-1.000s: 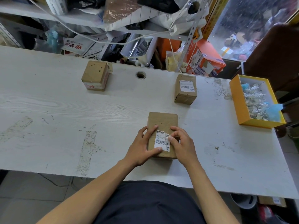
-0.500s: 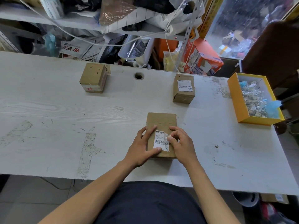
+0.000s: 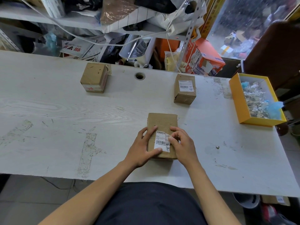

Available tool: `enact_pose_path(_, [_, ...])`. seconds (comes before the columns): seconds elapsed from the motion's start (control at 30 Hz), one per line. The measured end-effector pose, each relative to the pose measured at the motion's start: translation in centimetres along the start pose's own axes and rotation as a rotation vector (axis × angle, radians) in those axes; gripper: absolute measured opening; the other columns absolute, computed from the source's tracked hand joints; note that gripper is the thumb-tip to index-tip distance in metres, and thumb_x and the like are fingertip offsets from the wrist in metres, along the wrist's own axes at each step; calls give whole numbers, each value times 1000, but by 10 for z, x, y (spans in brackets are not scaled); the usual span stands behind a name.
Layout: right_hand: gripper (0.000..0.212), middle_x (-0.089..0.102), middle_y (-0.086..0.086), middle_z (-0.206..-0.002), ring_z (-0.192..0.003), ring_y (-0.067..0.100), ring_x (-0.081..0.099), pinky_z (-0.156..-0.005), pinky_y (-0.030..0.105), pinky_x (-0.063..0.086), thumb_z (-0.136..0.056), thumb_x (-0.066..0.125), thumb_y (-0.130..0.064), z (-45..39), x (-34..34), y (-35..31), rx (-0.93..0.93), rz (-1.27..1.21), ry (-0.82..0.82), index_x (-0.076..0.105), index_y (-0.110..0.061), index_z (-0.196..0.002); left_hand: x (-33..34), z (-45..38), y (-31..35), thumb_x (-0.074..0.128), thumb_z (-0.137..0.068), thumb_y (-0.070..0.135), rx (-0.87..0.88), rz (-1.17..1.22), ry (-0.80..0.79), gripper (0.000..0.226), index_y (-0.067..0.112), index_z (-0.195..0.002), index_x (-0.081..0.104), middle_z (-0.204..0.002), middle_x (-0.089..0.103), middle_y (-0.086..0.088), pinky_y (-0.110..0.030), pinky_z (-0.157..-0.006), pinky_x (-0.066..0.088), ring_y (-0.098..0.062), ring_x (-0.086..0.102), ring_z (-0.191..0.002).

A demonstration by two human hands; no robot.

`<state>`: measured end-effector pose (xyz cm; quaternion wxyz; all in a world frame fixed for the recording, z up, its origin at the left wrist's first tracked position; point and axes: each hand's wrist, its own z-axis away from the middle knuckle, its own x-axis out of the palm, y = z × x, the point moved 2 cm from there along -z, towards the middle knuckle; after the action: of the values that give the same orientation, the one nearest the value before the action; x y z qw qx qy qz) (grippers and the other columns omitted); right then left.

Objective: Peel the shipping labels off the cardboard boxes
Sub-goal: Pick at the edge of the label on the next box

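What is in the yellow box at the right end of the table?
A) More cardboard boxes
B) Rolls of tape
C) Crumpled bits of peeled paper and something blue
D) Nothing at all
C: the yellow box holds a heap of crumpled whitish scraps with blue pieces among them.

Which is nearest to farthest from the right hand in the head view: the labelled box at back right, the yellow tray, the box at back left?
From the right hand:
1. Labelled box, straight behind it.
2. Yellow tray, out to the right at the table edge.
3. Back-left box, across the table to the far left.
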<state>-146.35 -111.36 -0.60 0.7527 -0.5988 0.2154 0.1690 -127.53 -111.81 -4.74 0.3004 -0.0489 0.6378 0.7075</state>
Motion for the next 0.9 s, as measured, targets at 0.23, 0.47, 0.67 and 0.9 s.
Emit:
enact_pose_path(0.23, [17,56,-20,-121,-105,-17,48,-77,2,35,-92,60,-14,1,0,-2,9,18,0,59,-17,-75,0,-1,-2,65,-72,66,-9,-6,2,82,64,-142,22,-153,22,13,-41,-103,48,-10,42,-133])
enact_pose_path(0.47, [17,56,-19,-122,-105,-21,47,-79,3,36,-92,60,-13,1,1,0,-2,26,1,59,-16,-75,1,0,-2,64,-71,67,-18,-4,-3,83,65,-142,22,-154,21,13,-43,-103,48,-11,42,-134])
enact_pose_path(0.67, [16,56,-19,-122,-107,-20,47,-81,7,38,-92,59,-13,2,0,-1,-9,12,-6,59,-15,-76,0,0,-2,65,-72,67,-17,-8,-4,82,65,-142,21,-154,21,11,-44,-102,49,-12,42,-134])
enact_pose_path(0.9, [16,55,-20,-124,-107,-19,47,-82,11,40,-92,59,-14,3,0,-2,2,2,-12,59,-16,-77,0,0,-2,64,-71,68,-20,-11,-4,83,64,-142,21,-154,21,12,-44,-103,48,-12,41,-135])
